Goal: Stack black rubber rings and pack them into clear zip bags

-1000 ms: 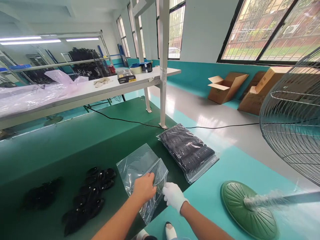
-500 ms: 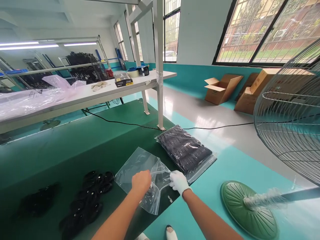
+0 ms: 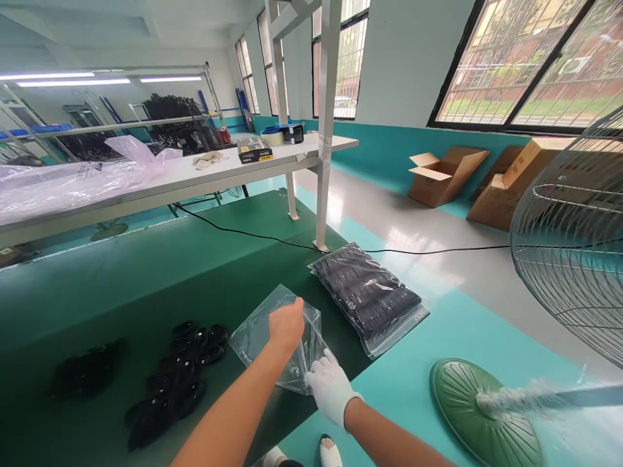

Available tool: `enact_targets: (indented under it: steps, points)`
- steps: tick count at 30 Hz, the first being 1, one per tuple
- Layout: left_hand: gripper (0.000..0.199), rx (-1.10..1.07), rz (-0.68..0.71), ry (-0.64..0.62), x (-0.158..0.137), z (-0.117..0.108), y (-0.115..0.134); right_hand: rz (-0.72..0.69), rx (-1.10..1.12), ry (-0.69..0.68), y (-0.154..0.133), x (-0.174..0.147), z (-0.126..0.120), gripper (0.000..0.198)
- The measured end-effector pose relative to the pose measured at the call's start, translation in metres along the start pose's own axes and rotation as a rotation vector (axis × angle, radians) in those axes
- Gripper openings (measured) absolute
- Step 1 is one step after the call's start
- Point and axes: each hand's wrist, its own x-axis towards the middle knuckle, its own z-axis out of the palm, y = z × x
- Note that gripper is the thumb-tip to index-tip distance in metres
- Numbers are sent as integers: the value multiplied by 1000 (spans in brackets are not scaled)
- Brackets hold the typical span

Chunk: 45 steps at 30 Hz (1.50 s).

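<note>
A clear plastic bag lies flat on the dark green surface, with creases toward its near right side. My bare left hand is closed over the middle of the bag, apparently gripping its film; the fingertips are hidden behind the hand. My right hand, in a white glove, pinches the bag's near right edge. Just beyond, to the right, rests a filled clear bag packed with dark ribbed items. Left of my arms lie bundles of black coiled cables and another dark heap.
A white workbench with a post stands at the back left, bearing pink plastic film and a small box. A black cord crosses the floor. At right are a wire-caged fan, its green base and an opened cardboard box.
My left hand has moved up and away over the clear bag. My right hand has come nearer and left along the bag's edge. The view has shifted slightly left.
</note>
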Motion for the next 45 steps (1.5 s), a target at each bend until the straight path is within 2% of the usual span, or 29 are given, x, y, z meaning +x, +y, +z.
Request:
enact_targets:
  steps: [2,3,5,7,9,11,13,15,17,19,22,25,27,30,33,35,38,40,43,45]
  points:
    - [30,-2,-5,20,5,-11,0,-133,-151,-25,3,-2,-2,23]
    - [31,-6,-6,22,7,-16,0,-146,-151,-39,6,-1,-5,24]
    - [30,-26,13,2,10,-23,-2,-69,7,-74,12,2,-13,20]
    - [29,-71,88,-68,12,-27,-11,32,178,-108,19,3,-24,15]
    - [38,-174,199,-168,13,-24,-27,92,316,-105,25,1,-36,29]
    - [44,-256,205,-192,12,-11,-46,138,493,-73,26,-5,-44,48]
    - [47,-238,61,-132,8,13,-63,200,571,-44,23,-13,-43,51]
    - [53,-193,-65,-129,2,43,-73,234,401,-28,19,-21,-35,37]
    - [58,-161,-139,-147,-2,73,-77,202,181,-30,16,-31,-23,16]
    - [59,-96,-175,-120,-1,96,-78,108,86,-58,20,-44,-13,15]
    - [58,5,-168,-45,11,112,-83,-24,14,-101,31,-69,-10,18]
    - [57,40,-122,-3,28,115,-89,3,-32,-88,35,-89,-17,16]
    - [58,57,-88,13,37,115,-92,72,60,-48,29,-91,-25,15]
    - [58,83,-24,4,47,114,-96,193,401,-32,17,-74,-35,22]
    - [58,91,27,-6,56,110,-105,299,859,-64,16,-40,-37,41]
    - [58,89,42,-8,63,104,-114,357,1067,-3,23,-17,-35,60]
    - [58,85,61,-11,72,94,-124,460,1167,148,37,4,-32,89]
    - [60,86,55,3,74,91,-123,504,1226,213,43,7,-31,101]
    - [63,66,12,35,68,97,-107,506,1304,255,47,5,-30,108]
    - [64,25,-12,11,64,103,-94,477,1339,253,50,4,-30,105]
